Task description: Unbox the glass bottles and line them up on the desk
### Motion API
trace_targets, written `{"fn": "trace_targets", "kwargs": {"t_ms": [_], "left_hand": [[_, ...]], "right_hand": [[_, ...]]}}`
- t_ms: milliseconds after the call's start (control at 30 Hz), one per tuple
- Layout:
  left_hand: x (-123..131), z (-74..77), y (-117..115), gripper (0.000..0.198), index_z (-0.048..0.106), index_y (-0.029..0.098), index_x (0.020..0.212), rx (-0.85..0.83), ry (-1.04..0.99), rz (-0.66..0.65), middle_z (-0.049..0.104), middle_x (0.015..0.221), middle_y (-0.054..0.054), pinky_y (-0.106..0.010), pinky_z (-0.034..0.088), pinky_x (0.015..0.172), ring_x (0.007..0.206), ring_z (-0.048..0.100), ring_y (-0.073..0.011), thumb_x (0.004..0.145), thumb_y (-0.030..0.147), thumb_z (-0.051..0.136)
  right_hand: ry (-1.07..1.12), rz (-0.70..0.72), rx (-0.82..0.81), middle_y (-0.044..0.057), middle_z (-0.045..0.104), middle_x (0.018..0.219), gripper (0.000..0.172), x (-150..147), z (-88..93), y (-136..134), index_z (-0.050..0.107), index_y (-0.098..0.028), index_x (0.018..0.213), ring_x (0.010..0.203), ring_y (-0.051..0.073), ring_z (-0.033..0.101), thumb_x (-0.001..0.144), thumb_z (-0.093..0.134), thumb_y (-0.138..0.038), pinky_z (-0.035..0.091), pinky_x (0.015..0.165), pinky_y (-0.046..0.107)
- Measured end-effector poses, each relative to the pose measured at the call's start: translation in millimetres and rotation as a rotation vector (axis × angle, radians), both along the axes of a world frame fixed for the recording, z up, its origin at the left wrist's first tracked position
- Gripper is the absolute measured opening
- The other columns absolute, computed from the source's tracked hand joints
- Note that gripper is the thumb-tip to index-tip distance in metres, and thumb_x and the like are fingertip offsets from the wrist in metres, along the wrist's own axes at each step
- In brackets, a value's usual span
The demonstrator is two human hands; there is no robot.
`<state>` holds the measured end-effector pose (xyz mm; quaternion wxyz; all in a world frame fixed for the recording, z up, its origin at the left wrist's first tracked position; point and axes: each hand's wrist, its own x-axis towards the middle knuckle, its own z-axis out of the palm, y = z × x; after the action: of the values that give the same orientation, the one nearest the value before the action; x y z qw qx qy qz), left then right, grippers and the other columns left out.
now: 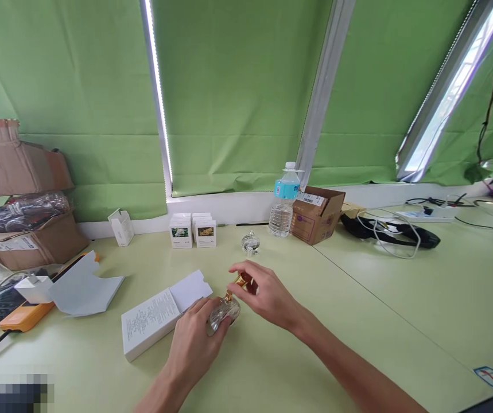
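Low over the table, my left hand [197,338] is closed around a small clear glass bottle [225,312] with a gold neck. The bottle leans to the right. My right hand [267,291] pinches a gold cap [241,280] between thumb and fingers, right at the bottle's neck. Whether the cap touches the neck is hard to make out. Just beyond my hands stands a clear, faceted glass piece [250,242]. To the left of the bottle lies a white box [151,321] with printed text and its flap open, partly behind my left hand.
Several small white picture boxes [192,230] stand near the wall. A water bottle [281,201] and a brown carton [318,215] are behind the glass piece. Stacked cartons [35,244], a folded white sheet [85,289] and an orange device [26,315] lie left; black goggles [418,235] lie right.
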<state>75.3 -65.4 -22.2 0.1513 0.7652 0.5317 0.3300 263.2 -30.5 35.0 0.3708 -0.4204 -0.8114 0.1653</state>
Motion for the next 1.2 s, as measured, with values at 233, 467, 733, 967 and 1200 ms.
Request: {"fn": "trace_targets", "kwargs": {"t_ms": [233, 467, 733, 967, 1200], "left_hand": [[-6.4, 0.7, 7.2, 0.032, 0.060, 0.025, 0.115, -0.138, -0.194, 0.014, 0.068, 0.109, -0.004, -0.032, 0.046, 0.081, 0.096, 0.062, -0.0239, 0.087, 0.039, 0.053], [-9.8, 2.3, 8.5, 0.024, 0.058, 0.026, 0.109, -0.181, -0.270, -0.013, 0.069, 0.103, 0.000, -0.031, 0.046, 0.079, 0.092, 0.063, -0.0211, 0.087, 0.035, 0.053], [-9.8, 3.5, 8.2, 0.026, 0.058, 0.025, 0.111, -0.147, -0.254, -0.031, 0.069, 0.103, -0.002, -0.032, 0.047, 0.080, 0.091, 0.063, -0.0209, 0.087, 0.034, 0.053], [-6.6, 3.0, 8.8, 0.024, 0.057, 0.024, 0.110, -0.138, -0.256, -0.082, 0.068, 0.099, -0.003, -0.032, 0.049, 0.077, 0.084, 0.063, -0.0196, 0.090, 0.035, 0.049], [-5.2, 3.5, 8.9, 0.023, 0.058, 0.024, 0.110, -0.110, -0.252, -0.116, 0.068, 0.099, -0.003, -0.029, 0.049, 0.073, 0.086, 0.062, -0.0188, 0.090, 0.034, 0.050]], "right_hand": [[-0.223, -0.073, -0.138, 0.002, 0.061, 0.094, 0.015, 16.2, -16.5, 19.6, 0.056, -0.022, 0.099, 0.076, 0.015, 0.056, 0.084, 0.056, -0.021, 0.043, 0.066, 0.027], [-0.419, 0.071, -0.240, 0.004, 0.063, 0.094, 0.022, 18.4, -35.1, 22.3, 0.061, -0.020, 0.094, 0.086, 0.019, 0.057, 0.076, 0.054, -0.009, 0.042, 0.069, 0.027], [-0.240, 0.037, -0.283, 0.006, 0.061, 0.114, 0.034, 26.4, -2.5, 11.8, 0.059, -0.023, 0.117, 0.093, 0.020, 0.060, 0.089, 0.053, -0.042, 0.047, 0.077, 0.031], [-0.059, 0.076, -0.023, 0.004, 0.063, 0.093, 0.029, -10.1, -11.5, 4.0, 0.063, -0.023, 0.111, 0.075, 0.016, 0.057, 0.090, 0.056, -0.042, 0.047, 0.070, 0.029], [-0.022, 0.111, 0.045, 0.003, 0.060, 0.084, 0.014, -19.4, -26.1, 7.0, 0.064, -0.020, 0.092, 0.074, 0.014, 0.057, 0.094, 0.054, -0.029, 0.046, 0.067, 0.026]]}}
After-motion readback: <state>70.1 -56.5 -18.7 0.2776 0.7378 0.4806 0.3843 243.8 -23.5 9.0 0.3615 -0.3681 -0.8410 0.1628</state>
